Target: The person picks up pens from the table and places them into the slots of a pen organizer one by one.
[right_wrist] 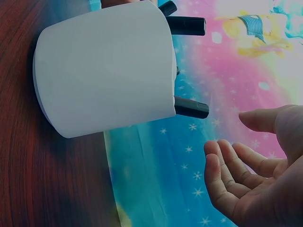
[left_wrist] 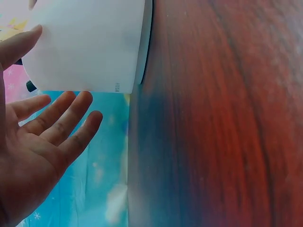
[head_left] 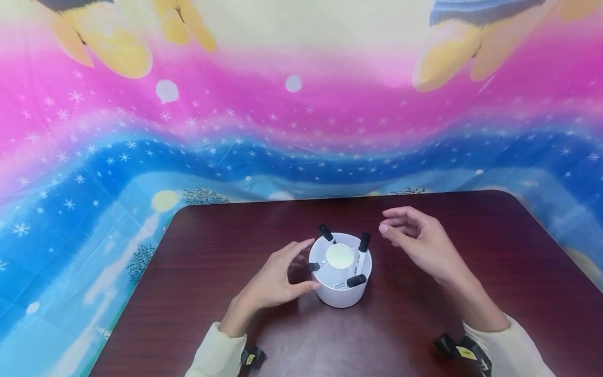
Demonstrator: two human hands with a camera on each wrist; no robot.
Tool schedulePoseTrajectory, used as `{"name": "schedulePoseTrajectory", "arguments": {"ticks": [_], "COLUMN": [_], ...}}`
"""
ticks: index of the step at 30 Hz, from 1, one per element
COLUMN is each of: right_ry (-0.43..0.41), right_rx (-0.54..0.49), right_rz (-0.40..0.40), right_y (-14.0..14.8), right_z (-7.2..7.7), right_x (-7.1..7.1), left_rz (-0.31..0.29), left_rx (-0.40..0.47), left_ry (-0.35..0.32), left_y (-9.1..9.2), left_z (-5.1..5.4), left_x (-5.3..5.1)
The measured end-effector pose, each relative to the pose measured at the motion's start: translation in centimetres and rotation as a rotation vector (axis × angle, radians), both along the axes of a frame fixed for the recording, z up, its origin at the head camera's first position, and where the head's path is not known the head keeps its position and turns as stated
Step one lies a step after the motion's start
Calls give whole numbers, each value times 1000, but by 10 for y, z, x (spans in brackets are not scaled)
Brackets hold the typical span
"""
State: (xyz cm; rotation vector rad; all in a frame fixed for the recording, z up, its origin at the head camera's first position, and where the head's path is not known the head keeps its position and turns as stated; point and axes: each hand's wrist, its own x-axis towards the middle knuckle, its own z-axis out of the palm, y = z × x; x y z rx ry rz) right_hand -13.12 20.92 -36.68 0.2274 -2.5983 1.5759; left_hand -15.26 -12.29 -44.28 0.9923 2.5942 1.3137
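Note:
A round white holder point(head_left: 341, 297) stands upright on the table, with a pale round hub point(head_left: 339, 256) in its middle and dividers around it. Several black-capped markers lean in its compartments, among them one at the back right point(head_left: 365, 243) and one at the front point(head_left: 356, 281). My left hand point(head_left: 278, 277) is spread at the holder's left side, thumb and fingertips close to its wall; whether they touch it, I cannot tell. To the right and apart from the holder, my right hand point(head_left: 426, 246) hovers with loosely bent fingers and holds nothing.
The dark red-brown wooden table point(head_left: 212, 235) has rounded far corners. Behind it hangs a colourful cloth point(head_left: 301, 120) with snowflakes and cartoon figures. Black devices with yellow labels are worn at the left wrist point(head_left: 253, 357) and the right wrist point(head_left: 464, 352).

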Motion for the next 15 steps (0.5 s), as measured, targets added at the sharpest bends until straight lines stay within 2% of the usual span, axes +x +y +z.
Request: {"name": "schedulePoseTrajectory", "arguments": {"ticks": [10, 15], "right_ry": [2, 32], "right_rx": [28, 174], "right_rz": [-6, -34], "right_y": [8, 23], "right_z": [1, -9], "right_x": [2, 8], "left_rz": [-1, 45], "left_rx": [-2, -39], "left_ry": [-3, 13], "left_y": [1, -6], "left_z": [3, 7], "left_x": [-1, -1]}}
